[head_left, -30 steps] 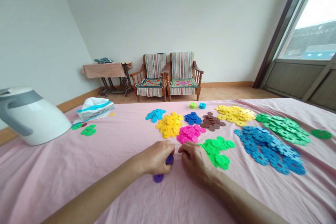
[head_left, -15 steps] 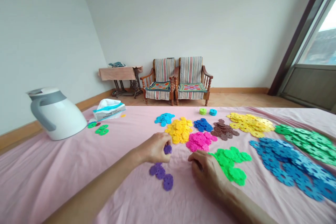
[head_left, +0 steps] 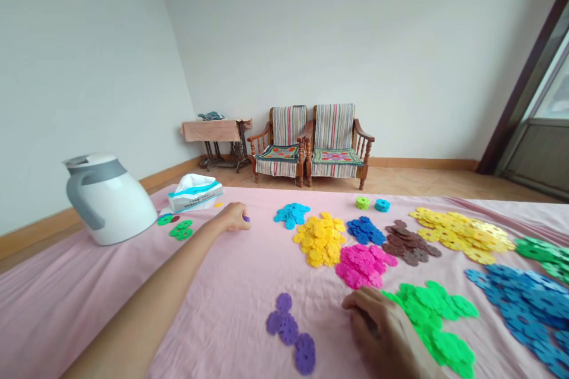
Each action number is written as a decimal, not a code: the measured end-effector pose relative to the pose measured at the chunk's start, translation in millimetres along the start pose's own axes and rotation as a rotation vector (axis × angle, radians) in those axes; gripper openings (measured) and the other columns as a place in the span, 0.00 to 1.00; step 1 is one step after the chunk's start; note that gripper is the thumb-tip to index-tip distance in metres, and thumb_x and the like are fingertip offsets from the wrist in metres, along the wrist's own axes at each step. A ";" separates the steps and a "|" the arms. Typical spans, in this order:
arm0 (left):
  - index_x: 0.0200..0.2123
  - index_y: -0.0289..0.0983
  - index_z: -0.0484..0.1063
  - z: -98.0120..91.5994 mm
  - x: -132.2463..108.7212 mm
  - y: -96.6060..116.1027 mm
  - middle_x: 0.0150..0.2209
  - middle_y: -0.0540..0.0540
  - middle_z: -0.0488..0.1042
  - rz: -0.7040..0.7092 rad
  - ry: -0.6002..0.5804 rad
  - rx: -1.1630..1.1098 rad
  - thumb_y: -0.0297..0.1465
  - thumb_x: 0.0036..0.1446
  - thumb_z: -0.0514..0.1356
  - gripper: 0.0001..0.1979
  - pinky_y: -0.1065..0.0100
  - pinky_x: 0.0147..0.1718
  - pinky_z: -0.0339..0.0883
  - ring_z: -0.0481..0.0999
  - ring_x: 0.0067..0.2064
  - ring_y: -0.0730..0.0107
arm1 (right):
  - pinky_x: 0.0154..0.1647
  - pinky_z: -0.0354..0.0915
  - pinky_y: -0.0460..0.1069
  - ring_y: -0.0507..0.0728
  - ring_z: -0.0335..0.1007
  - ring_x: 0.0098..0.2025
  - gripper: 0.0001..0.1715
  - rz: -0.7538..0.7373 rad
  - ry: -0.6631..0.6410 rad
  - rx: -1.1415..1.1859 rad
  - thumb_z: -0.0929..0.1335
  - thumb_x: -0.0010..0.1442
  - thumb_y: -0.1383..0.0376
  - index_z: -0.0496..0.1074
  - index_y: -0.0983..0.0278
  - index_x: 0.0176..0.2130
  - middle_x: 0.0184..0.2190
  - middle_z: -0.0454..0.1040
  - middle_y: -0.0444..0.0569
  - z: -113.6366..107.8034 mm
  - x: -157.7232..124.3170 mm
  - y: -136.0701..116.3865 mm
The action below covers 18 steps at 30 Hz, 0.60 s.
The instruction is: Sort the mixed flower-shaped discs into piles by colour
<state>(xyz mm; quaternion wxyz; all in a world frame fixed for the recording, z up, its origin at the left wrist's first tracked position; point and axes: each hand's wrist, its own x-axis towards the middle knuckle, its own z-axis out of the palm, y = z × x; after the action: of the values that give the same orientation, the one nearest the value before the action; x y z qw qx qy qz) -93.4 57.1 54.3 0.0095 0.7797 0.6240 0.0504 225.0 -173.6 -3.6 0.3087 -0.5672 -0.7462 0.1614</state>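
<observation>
**Holding a purple disc (head_left: 246,219) in the left hand (head_left: 232,217)**

The purple disc is in my left hand, out over the far part of the pink-covered worktop (head_left: 208,314). My fingers there are curled closed around it, so that only a small purple patch shows; whether more than one disc is inside I cannot tell.

Handling notes, in my judgement:
1. Grip by the rim, with light pressure; thin discs may slip over one another if squeezed.
2. Open the fingers low and over flat cloth, so that the piece lies flat and does not roll.
3. Avoid dragging the forearm: the cloth is creased, and a pull could shift loose pieces.

Four loose purple discs (head_left: 288,330) lie nearer me, between my arms, some overlapping. My right hand (head_left: 382,325) rests to the right of them, its fingers loosely bent; I cannot tell whether they hold anything. It is just beside the bright green pile (head_left: 429,308), so I should lift it clear before moving sideways.

Beyond the right hand is the pink pile (head_left: 362,266), with the yellow pile (head_left: 319,241) adjoining and the light blue pile (head_left: 291,214) behind. To the left of the left hand are a few green discs (head_left: 181,230), the tissue box (head_left: 196,198) and, farther out, the white jug (head_left: 120,204).
</observation>
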 end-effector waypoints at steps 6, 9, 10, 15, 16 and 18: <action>0.24 0.37 0.73 8.0 4.3 -3.1 0.30 0.48 0.77 0.002 -0.010 0.021 0.30 0.34 0.62 0.08 0.73 0.29 0.61 0.74 0.34 0.66 | 0.33 0.61 0.46 0.54 0.68 0.31 0.14 -0.008 0.009 0.004 0.58 0.57 0.66 0.71 0.61 0.30 0.29 0.73 0.47 2.6 0.4 1.7; 0.25 0.36 0.73 9.8 3.5 1.0 0.31 0.47 0.77 0.033 -0.013 0.034 0.31 0.35 0.62 0.08 0.73 0.28 0.61 0.74 0.33 0.65 | 0.33 0.61 0.46 0.54 0.68 0.31 0.14 -0.004 0.012 -0.006 0.58 0.57 0.66 0.71 0.60 0.30 0.28 0.73 0.47 1.5 0.3 -0.6; 0.25 0.36 0.73 9.7 3.1 3.1 0.31 0.47 0.77 0.044 -0.015 0.038 0.31 0.35 0.62 0.09 0.73 0.28 0.61 0.74 0.33 0.65 | 0.33 0.61 0.46 0.54 0.68 0.32 0.14 -0.002 0.011 -0.008 0.58 0.57 0.66 0.71 0.60 0.30 0.29 0.73 0.47 1.2 0.3 -1.2; 0.25 0.37 0.73 8.9 0.4 17.3 0.31 0.47 0.76 0.086 -0.020 0.044 0.31 0.35 0.62 0.09 0.73 0.28 0.61 0.73 0.33 0.65 | 0.33 0.61 0.47 0.54 0.68 0.32 0.14 0.001 0.012 0.010 0.58 0.57 0.65 0.71 0.60 0.31 0.29 0.73 0.48 0.9 0.2 -1.9; 0.25 0.37 0.73 9.3 -0.1 20.5 0.31 0.47 0.76 0.095 -0.021 0.043 0.32 0.35 0.62 0.09 0.73 0.28 0.61 0.73 0.33 0.65 | 0.33 0.61 0.47 0.54 0.68 0.32 0.14 0.002 0.010 0.012 0.58 0.57 0.65 0.71 0.60 0.31 0.29 0.73 0.48 0.9 0.3 -1.8; 0.25 0.37 0.73 10.8 -0.9 26.5 0.31 0.47 0.76 0.112 -0.023 0.037 0.32 0.35 0.62 0.09 0.72 0.29 0.62 0.73 0.34 0.65 | 0.33 0.60 0.47 0.54 0.68 0.32 0.14 0.002 0.006 0.010 0.58 0.57 0.66 0.71 0.61 0.31 0.29 0.73 0.47 1.0 0.5 -1.3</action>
<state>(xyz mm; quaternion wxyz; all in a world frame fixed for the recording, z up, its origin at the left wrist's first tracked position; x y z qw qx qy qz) -66.9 50.9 45.6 -0.0008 0.8139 0.5802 0.0304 223.3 -173.4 -3.4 0.3136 -0.5669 -0.7440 0.1638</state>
